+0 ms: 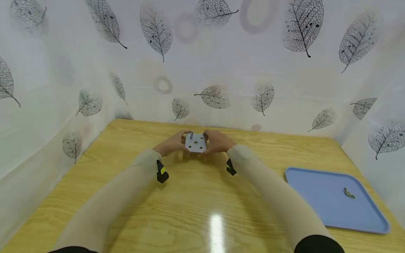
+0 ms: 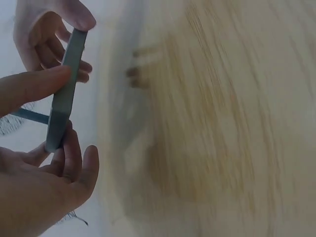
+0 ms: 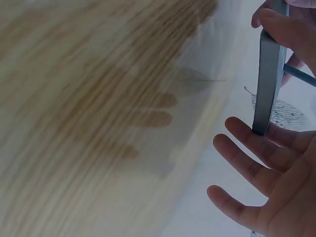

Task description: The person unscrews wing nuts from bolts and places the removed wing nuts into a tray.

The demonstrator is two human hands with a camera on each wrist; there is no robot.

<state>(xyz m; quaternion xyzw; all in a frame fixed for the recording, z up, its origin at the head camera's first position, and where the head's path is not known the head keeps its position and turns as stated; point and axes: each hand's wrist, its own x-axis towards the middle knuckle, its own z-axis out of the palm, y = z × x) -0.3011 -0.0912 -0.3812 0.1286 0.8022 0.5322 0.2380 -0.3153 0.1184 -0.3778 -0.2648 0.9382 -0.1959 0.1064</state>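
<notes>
Both hands hold a small square metal plate above the far middle of the table. Several round holes pierce it, and a threaded bolt stands up from its far left corner. My left hand pinches the plate's left side, thumb at the near corner and fingers toward the back. On the other side, my right hand pinches between thumb and fingers. Seen edge-on in the left wrist view, the plate is thick, with the bolt sticking out of one face. The right wrist view shows outer fingers spread off the plate.
At the right of the table lies a shallow blue tray holding a small brass-coloured piece. A white curtain printed with leaves hangs behind the table and along both sides.
</notes>
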